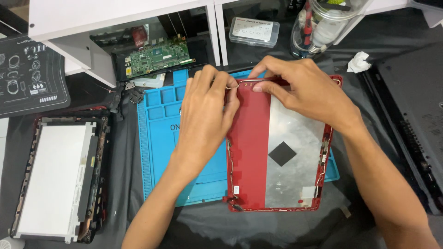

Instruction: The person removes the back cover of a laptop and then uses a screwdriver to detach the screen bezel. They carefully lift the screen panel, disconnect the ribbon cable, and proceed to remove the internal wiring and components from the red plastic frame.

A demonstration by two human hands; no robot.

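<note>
Nearest the camera, two bare forearms were seen reaching away over a dark cloth [194,226] spread across the bench. The left hand [205,117] was laid on the left edge of a red laptop lid [247,152], its fingertips pinched together on a thin wire [230,86] at the lid's far left corner. The right hand [300,87] was set on the far edge of the same lid, with its thumb and forefinger closed on the wire just beside the left fingertips. The lid lay inner face up, lined with a silver foil sheet [295,170] bearing a black diamond-shaped patch [282,153], and it rested partly on a blue work mat [161,138], near the middle of the scene. To the left, a screen panel [53,177] in a dark frame was laid flat. Farther off, a green circuit board [159,56] was tucked under a white shelf [115,18], with a clear parts box [254,31] and a clear jar of tools [323,25] to the right of it. A crumpled tissue [359,62] and a dark laptop base [413,115] lay at the right.
</note>
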